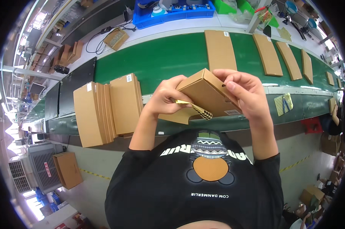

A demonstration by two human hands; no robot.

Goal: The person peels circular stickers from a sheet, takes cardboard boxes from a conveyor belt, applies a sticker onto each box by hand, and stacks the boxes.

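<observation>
In front of my chest a flat brown cardboard box [208,91] is held up at a tilt. My left hand [165,96] is closed on its left end, and the same fingers pinch a yellow sticker sheet [175,117]. One end of that sheet curls up and shows rows of dark round dots. My right hand [250,91] is at the box's right side, thumb and index finger pinched at a small dark round sticker [223,85] by the box edge. A white label lies on the box's lower side.
Two stacks of flat boxes [89,114] [123,105] stand to the left on the green conveyor belt [161,57]. More boxes [221,49] [267,55] lie along it. At right are another yellow sheet and blue-handled tweezers [285,104]. A blue tray [174,17] sits beyond.
</observation>
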